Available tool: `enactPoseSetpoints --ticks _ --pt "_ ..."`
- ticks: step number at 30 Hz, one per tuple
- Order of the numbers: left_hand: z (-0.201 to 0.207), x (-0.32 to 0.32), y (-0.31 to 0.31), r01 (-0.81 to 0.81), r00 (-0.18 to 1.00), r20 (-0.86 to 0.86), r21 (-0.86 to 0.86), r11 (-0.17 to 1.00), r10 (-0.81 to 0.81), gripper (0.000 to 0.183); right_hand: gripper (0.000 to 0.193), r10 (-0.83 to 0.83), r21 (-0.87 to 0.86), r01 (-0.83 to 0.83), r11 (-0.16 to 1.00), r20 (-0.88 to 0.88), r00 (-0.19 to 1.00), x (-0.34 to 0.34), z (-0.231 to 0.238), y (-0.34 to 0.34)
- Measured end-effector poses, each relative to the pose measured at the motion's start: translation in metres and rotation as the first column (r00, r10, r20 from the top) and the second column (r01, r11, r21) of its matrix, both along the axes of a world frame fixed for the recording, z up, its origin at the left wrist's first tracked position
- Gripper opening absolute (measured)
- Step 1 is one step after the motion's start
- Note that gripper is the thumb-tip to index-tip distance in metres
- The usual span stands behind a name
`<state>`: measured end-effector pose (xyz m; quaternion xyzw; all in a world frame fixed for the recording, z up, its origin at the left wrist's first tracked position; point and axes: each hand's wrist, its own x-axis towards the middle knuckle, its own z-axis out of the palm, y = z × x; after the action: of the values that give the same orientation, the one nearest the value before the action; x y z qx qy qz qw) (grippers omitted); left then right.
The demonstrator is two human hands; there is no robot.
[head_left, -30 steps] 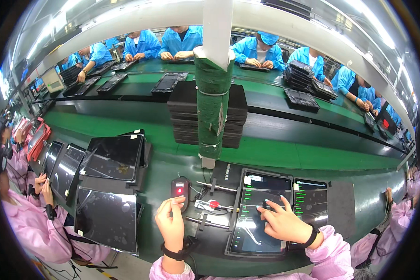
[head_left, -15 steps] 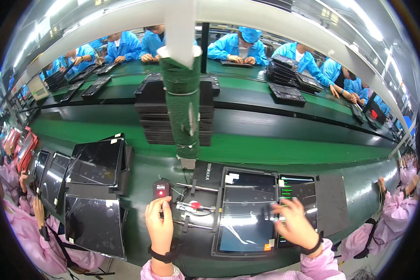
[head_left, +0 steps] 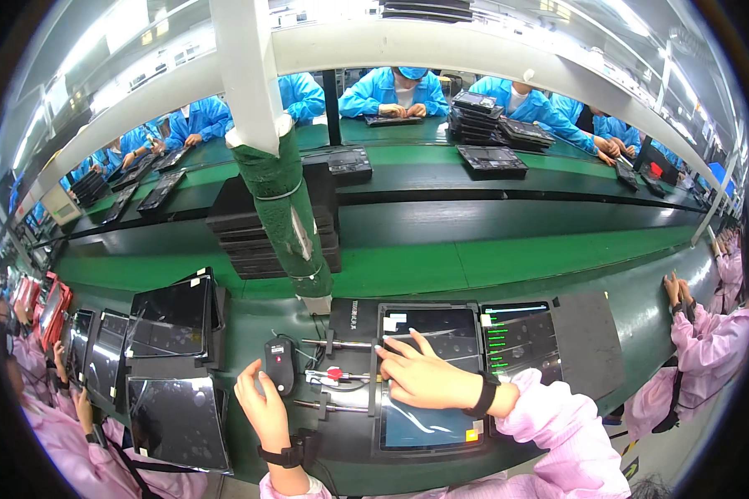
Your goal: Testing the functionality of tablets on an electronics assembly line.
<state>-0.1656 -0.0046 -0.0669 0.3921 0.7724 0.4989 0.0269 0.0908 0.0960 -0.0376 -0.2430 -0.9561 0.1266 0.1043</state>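
My left hand (head_left: 262, 409), its fingers loosely bent and thumb apart, is beside a black mouse-shaped device (head_left: 280, 370) with a small red light and holds nothing. My right hand (head_left: 428, 378) reaches left across a glossy display panel (head_left: 432, 424), fingers spread. Its fingertips are at the panel's left edge, by the bar of a test fixture (head_left: 341, 406) with metal rods and a red part (head_left: 334, 373); whether they press on it I cannot tell. The panel has pale stickers and an orange one. Just right of it lies a dark screen (head_left: 520, 341) showing green lines.
Stacked display panels (head_left: 179, 420) lie at left, and a black sheet (head_left: 590, 341) at right. A green-wrapped post (head_left: 279, 208) rises behind the fixture, before piled black trays (head_left: 233, 224). People in pink work on both sides; others in blue sit across the green line.
My right hand has moved left from between the two screens to the panel's left edge. My left hand has come off the mouse-shaped device, down and left. The view has shifted.
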Motion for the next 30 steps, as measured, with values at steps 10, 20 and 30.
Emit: enactPoseSetpoints --ticks 10,20,30 --pt "-0.008 -0.002 0.001 -0.029 0.987 -0.157 -0.304 0.952 -0.02 0.029 0.03 -0.017 0.021 0.018 1.0 -0.016 1.0 0.003 0.0 -0.001" --pt "-0.017 -0.009 0.001 -0.036 0.989 -0.147 -0.328 0.944 -0.013 0.034 0.035 -0.096 0.193 0.082 0.978 0.063 0.993 0.047 0.0 -0.007" --pt "-0.013 0.001 0.005 0.056 0.979 -0.16 -0.365 0.929 -0.122 0.034 0.019 -0.654 0.058 0.652 0.756 0.019 0.756 0.171 0.05 -0.036"
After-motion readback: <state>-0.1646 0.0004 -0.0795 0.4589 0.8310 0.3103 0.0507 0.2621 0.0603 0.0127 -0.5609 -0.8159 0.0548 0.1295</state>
